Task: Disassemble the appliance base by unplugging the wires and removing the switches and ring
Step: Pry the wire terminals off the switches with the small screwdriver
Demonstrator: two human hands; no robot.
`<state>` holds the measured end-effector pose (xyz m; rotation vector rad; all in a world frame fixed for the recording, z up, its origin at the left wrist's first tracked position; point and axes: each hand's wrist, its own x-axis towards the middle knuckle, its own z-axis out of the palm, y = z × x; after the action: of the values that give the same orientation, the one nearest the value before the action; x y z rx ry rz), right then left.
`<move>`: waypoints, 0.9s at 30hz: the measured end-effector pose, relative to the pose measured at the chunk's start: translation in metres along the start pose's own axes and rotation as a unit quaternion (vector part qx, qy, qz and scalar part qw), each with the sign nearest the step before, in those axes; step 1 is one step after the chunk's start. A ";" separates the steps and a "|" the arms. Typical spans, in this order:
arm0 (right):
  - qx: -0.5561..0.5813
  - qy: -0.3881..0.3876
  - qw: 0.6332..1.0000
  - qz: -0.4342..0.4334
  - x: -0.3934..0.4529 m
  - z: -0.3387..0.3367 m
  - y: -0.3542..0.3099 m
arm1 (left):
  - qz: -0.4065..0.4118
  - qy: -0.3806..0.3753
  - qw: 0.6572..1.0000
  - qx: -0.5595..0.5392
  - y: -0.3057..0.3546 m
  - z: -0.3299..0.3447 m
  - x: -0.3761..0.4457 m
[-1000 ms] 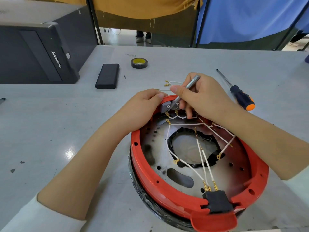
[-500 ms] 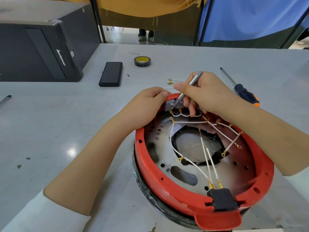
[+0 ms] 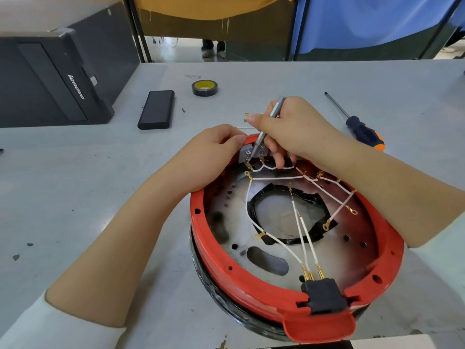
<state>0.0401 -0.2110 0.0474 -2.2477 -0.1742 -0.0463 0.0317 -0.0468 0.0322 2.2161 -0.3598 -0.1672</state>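
The round appliance base with the red plastic ring (image 3: 226,268) lies on the grey surface (image 3: 75,197), open side up. At its 11 o'clock edge sits a small grey switch (image 3: 244,155). The left hand (image 3: 211,157) is curled around the rim there, fingers touching the switch. The right hand (image 3: 294,129) is closed on a thin grey metal tool (image 3: 268,124), its tip on the switch. White wires (image 3: 276,177) cross the metal plate. At 2 o'clock, apart, lies an orange-black screwdriver (image 3: 362,132).
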 end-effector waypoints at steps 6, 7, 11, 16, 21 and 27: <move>0.057 0.048 0.996 -0.047 -0.004 -0.001 0.006 | -0.009 0.000 0.999 -0.051 -0.001 0.001 -0.002; 0.077 0.056 0.994 -0.050 -0.005 -0.002 0.007 | -0.010 0.000 0.998 -0.057 -0.001 0.001 -0.002; 0.060 0.040 0.995 -0.066 -0.008 0.002 0.008 | -0.011 0.003 0.998 -0.068 -0.001 0.001 -0.003; 0.061 0.048 0.993 -0.085 -0.011 0.004 0.007 | -0.010 0.006 0.997 -0.074 -0.002 0.002 -0.003; 0.062 0.035 0.994 -0.085 -0.011 0.003 0.007 | -0.011 -0.001 0.996 -0.088 -0.003 0.002 -0.002; 0.065 -0.019 0.997 -0.041 -0.002 -0.002 0.003 | -0.009 0.005 0.997 -0.071 -0.002 0.002 -0.002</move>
<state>0.0382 -0.2150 0.0463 -2.1126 -0.2811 -0.0348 0.0294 -0.0462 0.0298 2.0807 -0.3124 -0.1858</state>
